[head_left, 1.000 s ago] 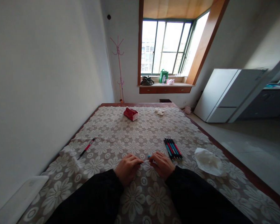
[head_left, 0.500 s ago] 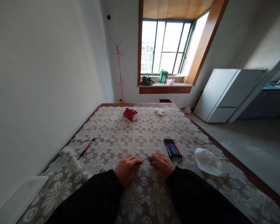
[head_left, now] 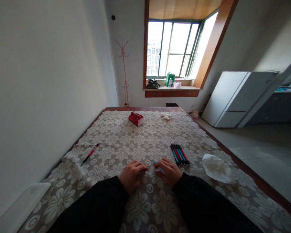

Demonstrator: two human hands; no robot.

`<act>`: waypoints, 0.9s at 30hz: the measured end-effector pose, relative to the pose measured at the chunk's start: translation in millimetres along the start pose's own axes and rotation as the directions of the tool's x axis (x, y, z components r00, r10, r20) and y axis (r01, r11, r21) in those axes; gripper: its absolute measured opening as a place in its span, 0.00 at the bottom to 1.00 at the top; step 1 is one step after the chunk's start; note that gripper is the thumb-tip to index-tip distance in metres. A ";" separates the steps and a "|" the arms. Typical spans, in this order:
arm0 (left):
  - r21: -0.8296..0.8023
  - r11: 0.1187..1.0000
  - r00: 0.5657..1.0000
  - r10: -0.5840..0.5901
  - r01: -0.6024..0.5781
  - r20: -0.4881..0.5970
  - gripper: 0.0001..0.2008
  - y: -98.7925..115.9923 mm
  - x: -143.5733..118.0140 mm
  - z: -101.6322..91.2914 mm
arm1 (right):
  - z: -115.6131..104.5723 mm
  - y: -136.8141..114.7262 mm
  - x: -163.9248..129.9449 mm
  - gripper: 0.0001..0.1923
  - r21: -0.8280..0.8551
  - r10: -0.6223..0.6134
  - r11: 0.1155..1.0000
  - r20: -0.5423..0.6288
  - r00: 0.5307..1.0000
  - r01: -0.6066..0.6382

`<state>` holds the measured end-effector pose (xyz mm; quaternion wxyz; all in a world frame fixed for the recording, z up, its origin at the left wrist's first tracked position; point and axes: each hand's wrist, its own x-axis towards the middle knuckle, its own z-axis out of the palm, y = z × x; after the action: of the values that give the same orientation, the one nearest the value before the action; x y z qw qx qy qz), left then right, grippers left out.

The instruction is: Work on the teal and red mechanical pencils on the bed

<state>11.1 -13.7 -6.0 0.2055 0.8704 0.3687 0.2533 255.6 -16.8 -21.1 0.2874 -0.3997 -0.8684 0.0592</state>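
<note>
Both my hands rest low over the tablecloth [head_left: 139,152], close together at the middle. My left hand [head_left: 131,176] pinches the left end of a thin white pen refill [head_left: 152,170]; something dark shows at its fingertips. The refill's other end runs into the closed fingers of my right hand [head_left: 168,173]. A small blue pen piece [head_left: 155,163] pokes out by the right index finger, the rest of it covered by the hand. Just beyond my right hand lies a row of several black, red and blue pens [head_left: 179,154].
One red and black pen [head_left: 90,154] lies at the left. A crumpled white tissue [head_left: 217,169] is at the right. Farther back are a red tissue pack [head_left: 136,118] and a small crumpled tissue [head_left: 166,116]. A white flat object [head_left: 21,205] sits by the left wall.
Almost nothing differs. My two hands keep the same place and grip, with the thin refill still stretched between them.
</note>
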 end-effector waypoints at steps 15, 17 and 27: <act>-0.006 1.000 1.000 -0.016 0.016 -0.018 0.13 0.6 1.1 0.1 | -6.0 4.4 1.9 0.08 -0.177 0.263 0.949 -0.005 0.965 -0.260; 0.001 1.000 1.000 -0.016 0.016 -0.025 0.12 0.1 0.5 0.4 | -10.6 2.3 2.9 0.08 -0.201 0.263 0.948 0.049 0.964 -0.249; 0.013 1.000 0.999 -0.005 0.006 -0.046 0.13 -1.4 -1.1 1.6 | -19.6 -2.6 3.5 0.09 -0.204 0.158 0.972 0.187 0.970 -0.119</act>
<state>10.7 -13.9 -8.3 0.1917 0.8647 0.3774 0.2705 262.7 -18.5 -2.4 0.1532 -0.4774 -0.8645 0.0355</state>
